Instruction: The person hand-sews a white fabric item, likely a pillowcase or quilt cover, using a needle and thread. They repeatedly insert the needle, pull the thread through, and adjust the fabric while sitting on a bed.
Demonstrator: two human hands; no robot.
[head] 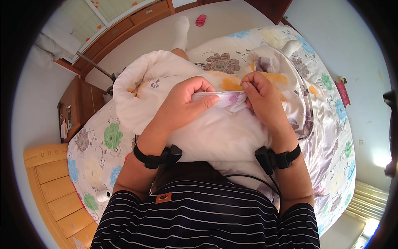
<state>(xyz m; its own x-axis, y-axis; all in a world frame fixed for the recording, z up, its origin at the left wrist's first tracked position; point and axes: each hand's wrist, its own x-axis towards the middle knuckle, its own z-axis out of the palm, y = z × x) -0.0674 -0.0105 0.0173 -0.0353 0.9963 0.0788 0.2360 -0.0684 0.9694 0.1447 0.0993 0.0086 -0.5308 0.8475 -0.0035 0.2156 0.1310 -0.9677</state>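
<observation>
A floral quilt (pixel 217 133) with a white underside lies bunched over my lap on the bed. My left hand (pixel 194 102) pinches the folded fabric edge (pixel 228 96) between thumb and fingers. At the other end of that stretched edge, my right hand (pixel 258 93) grips the fabric with thumb and forefinger. A thin, light line, perhaps a needle or thread, shows at the right fingertips; which of these it is, I cannot tell. A white spool of thread (pixel 103 195) lies on the bed to the left, near my elbow.
Floral bedding (pixel 329 133) covers the bed around me. A wooden headboard (pixel 53 186) stands at lower left, a wooden cabinet (pixel 74 105) with small items at left. A metal pole (pixel 94 64) rises beyond the quilt. A pink slipper (pixel 201 20) lies on the floor.
</observation>
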